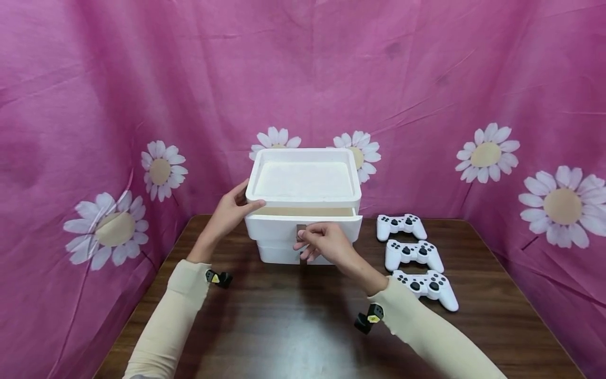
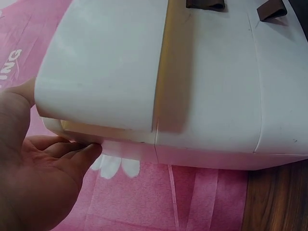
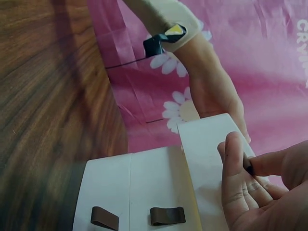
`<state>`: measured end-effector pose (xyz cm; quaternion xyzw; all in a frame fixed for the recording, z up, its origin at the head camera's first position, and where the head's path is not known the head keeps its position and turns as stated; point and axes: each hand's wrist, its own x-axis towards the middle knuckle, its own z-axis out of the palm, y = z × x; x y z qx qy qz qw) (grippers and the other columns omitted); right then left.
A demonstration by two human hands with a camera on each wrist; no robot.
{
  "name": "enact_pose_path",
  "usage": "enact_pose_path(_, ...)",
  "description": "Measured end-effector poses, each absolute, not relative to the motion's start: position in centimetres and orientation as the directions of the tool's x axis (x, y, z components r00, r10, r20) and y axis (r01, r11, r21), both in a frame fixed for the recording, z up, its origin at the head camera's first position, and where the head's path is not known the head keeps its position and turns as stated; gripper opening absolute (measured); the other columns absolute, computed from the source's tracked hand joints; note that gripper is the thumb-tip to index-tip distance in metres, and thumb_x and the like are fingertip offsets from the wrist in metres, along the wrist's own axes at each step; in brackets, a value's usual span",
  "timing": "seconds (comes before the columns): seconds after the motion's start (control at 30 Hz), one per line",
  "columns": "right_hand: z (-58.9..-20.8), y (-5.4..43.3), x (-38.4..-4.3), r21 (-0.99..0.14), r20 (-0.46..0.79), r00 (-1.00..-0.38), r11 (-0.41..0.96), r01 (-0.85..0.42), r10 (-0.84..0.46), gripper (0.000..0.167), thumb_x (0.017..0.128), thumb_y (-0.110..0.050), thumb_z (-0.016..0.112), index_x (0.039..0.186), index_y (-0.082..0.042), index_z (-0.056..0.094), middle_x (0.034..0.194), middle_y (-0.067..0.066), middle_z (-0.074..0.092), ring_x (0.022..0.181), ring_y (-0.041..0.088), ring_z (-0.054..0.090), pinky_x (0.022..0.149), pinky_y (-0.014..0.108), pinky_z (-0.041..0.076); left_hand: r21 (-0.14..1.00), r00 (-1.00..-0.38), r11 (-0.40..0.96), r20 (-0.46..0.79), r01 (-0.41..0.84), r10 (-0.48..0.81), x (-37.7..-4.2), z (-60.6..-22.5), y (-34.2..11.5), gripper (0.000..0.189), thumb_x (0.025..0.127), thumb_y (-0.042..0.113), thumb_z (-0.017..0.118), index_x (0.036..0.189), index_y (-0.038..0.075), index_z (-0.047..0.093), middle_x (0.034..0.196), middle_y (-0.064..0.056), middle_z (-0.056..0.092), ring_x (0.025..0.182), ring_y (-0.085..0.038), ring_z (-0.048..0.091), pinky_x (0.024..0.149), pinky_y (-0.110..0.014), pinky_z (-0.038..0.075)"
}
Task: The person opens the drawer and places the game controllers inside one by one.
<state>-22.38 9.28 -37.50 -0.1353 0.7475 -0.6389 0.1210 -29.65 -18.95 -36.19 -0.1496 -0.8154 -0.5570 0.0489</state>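
A white plastic drawer box point(image 1: 303, 176) with a shallow rimmed top stands on the table, its top drawer point(image 1: 274, 226) pulled out a little. Brown pull tabs are fixed to the drawer fronts; two lower tabs point(image 3: 167, 216) show in the right wrist view. My right hand point(image 1: 329, 243) pinches the top drawer's tab point(image 3: 248, 164) between thumb and fingers. At the box's left side, my left hand point(image 1: 229, 209) grips the upper corner, the thumb at the front edge and the fingers along the side point(image 2: 86, 155). The drawer's inside is mostly hidden under the top.
Several white game controllers point(image 1: 414, 256) lie in a column to the right of the box, the nearest partly behind my right forearm. The dark wooden table point(image 1: 284, 326) carries everything. A pink cloth point(image 1: 303, 73) with daisies hangs behind it and on both sides.
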Motion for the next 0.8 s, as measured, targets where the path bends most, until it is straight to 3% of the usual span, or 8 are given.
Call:
enact_pose_path(0.2,-37.3,9.5,-21.0,-0.991,-0.017,-0.924,0.13,-0.036,-0.381,0.027,0.108,-0.009,0.061,0.11,0.015,0.071,0.095,0.025,0.08,0.063,0.013,0.073,0.058,0.03,0.062,0.901,-0.953,0.331,0.224,0.282,0.202,-29.5,-35.8,-19.0,0.084,0.097,0.034,0.081,0.168,0.027,0.036,0.162,-0.006,0.053,0.131,-0.029,0.063,0.086,-0.023,0.058)
enact_pose_path(0.33,-37.3,9.7,-20.1,-0.988,0.001,-0.912,0.138,-0.063,-0.411,0.027,0.108,-0.01,0.061,0.108,0.016,0.071,0.094,0.026,0.08,0.063,0.013,0.072,0.058,0.03,0.063,0.905,-0.955,0.326,0.214,0.273,0.205,-29.6,-35.7,-19.0,0.085,0.097,0.032,0.081,0.168,0.025,0.036,0.164,-0.008,0.05,0.136,-0.03,0.06,0.096,-0.033,0.061)
enact_pose_path(0.47,-37.4,9.9,-19.2,-0.983,0.024,-0.897,0.153,-0.101,-0.441,0.029,0.109,-0.011,0.061,0.107,0.016,0.071,0.095,0.025,0.08,0.063,0.013,0.072,0.058,0.031,0.063,0.906,-0.959,0.331,0.208,0.264,0.195,-29.6,-35.8,-19.1,0.086,0.097,0.03,0.081,0.169,0.023,0.035,0.166,-0.009,0.047,0.142,-0.03,0.057,0.108,-0.046,0.056)
enact_pose_path(0.7,-37.4,10.3,-18.3,-0.98,0.033,-0.889,0.162,-0.119,-0.456,0.031,0.109,-0.011,0.06,0.108,0.018,0.069,0.096,0.026,0.08,0.063,0.012,0.072,0.056,0.032,0.062,0.904,-0.957,0.33,0.215,0.27,0.193,-29.6,-36.0,-19.1,0.086,0.097,0.031,0.082,0.168,0.024,0.035,0.164,-0.01,0.05,0.141,-0.029,0.058,0.1,-0.035,0.06)
enact_pose_path(0.8,-37.5,10.4,-18.0,-0.979,0.029,-0.888,0.165,-0.118,-0.459,0.028,0.109,-0.011,0.061,0.108,0.014,0.072,0.096,0.026,0.08,0.063,0.012,0.072,0.056,0.032,0.063,0.902,-0.958,0.336,0.217,0.271,0.189,-29.5,-36.0,-19.1,0.085,0.096,0.032,0.082,0.168,0.026,0.036,0.164,-0.007,0.05,0.14,-0.029,0.059,0.099,-0.036,0.06)
